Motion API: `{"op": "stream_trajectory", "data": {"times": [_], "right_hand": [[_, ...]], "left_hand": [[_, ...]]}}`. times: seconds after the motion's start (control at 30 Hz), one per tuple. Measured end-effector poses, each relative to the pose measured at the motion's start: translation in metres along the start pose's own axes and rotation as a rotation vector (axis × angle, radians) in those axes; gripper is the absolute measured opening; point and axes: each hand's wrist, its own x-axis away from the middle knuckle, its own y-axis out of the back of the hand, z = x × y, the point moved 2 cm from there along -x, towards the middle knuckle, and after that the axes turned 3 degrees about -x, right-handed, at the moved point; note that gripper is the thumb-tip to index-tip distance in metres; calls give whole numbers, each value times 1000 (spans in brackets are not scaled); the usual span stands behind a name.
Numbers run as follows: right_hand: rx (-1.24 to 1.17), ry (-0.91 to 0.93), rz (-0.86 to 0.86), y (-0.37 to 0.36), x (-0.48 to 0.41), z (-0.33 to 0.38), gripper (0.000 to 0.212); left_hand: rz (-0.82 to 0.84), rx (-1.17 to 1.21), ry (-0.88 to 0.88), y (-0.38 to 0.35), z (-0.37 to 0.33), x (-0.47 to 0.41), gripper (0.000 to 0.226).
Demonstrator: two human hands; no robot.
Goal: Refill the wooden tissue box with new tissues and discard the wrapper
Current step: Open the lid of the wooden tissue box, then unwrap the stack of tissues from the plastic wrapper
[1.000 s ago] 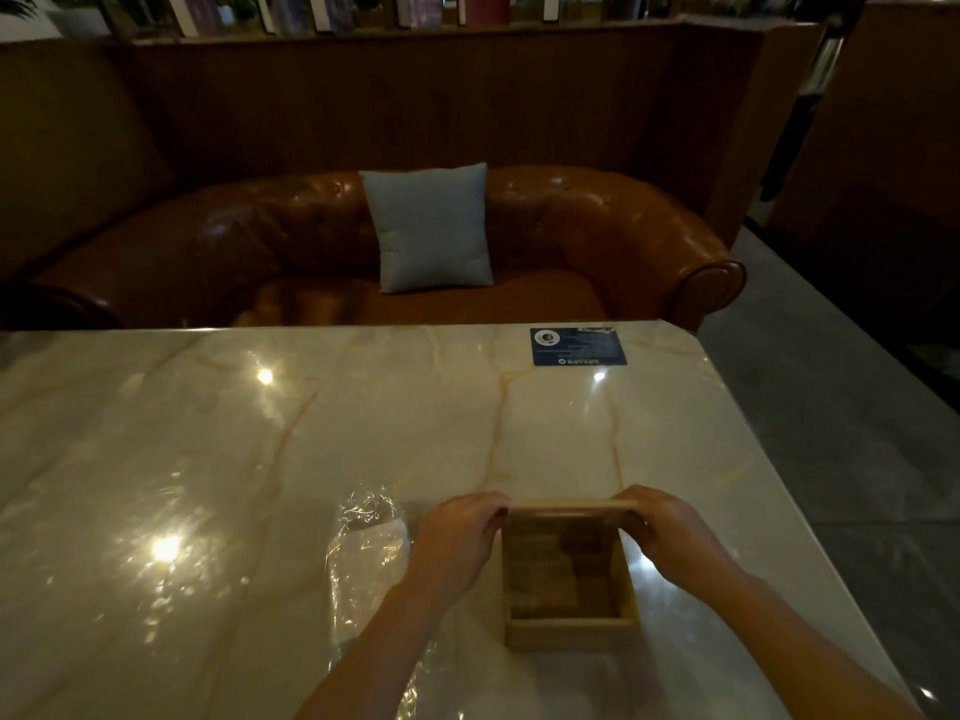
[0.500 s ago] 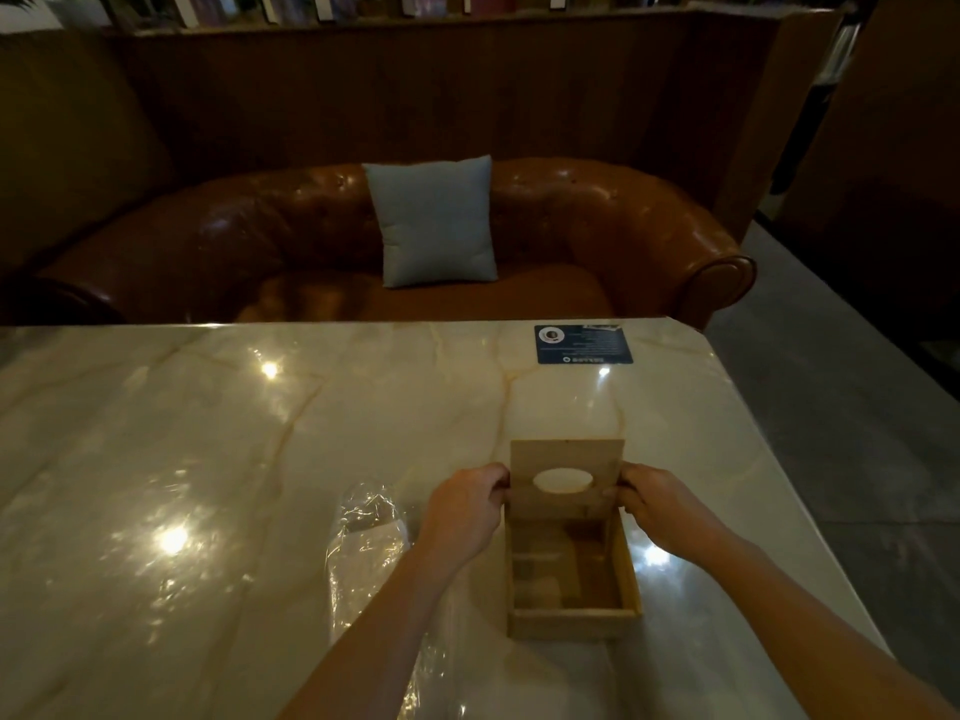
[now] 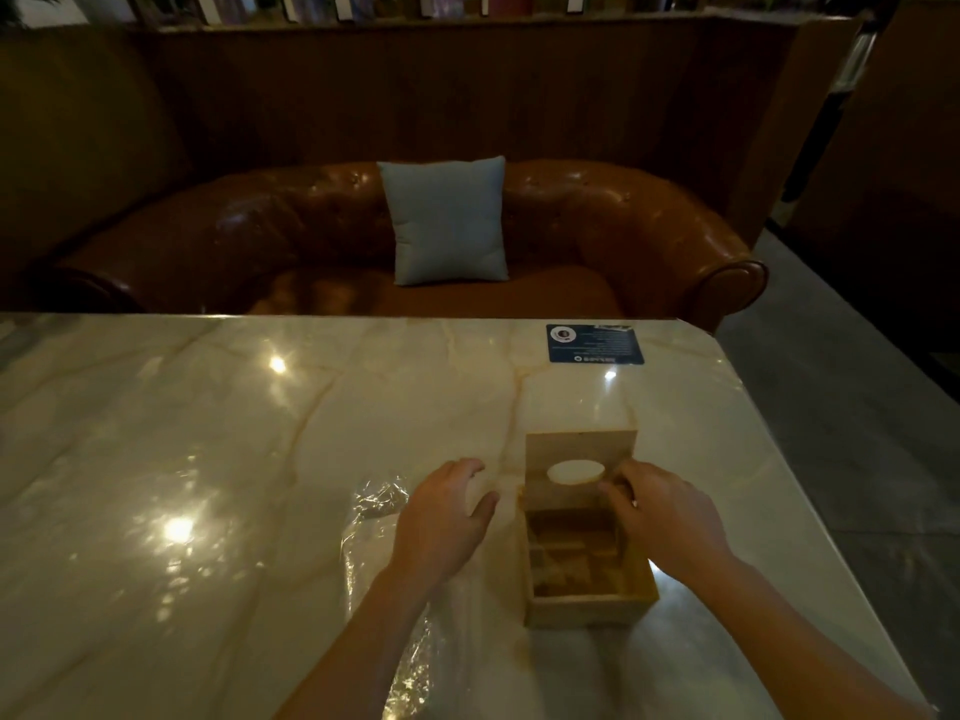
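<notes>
Now | box (image 3: 582,605) lower right, stiff, light, lid (image 3: 581,452) up | right hand (image 3: 662,517) pinching lid; left hand (image 3: 447,517) spread, empty | wrapper (image 3: 379,506) thin, slippery.

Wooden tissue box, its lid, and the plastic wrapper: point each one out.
Wooden tissue box (image 3: 582,613), head view, on its near front wall.
Lid (image 3: 579,446), head view, on the raised panel above the oval hole.
Plastic wrapper (image 3: 376,498), head view, on its crinkled far end, left of the left hand.
</notes>
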Motion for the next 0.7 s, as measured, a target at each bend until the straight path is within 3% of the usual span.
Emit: {"op": "stream_trajectory", "data": {"times": [0.17,0.37,0.53,0.7], "right_hand": [[-66,144,-37,-3,5,47,32],[-48,222,88,-46,10,97,51],[-28,258,199,-97,17,125,50],[-164,123,432,-142,26,134,45]], "left_hand": [[-150,-58,30,25,19,21,40],[-170,-103,131,40,53,55,45],[-114,-131,298,37,84,84,62],[36,-126,454,21,100,107,68]]}}
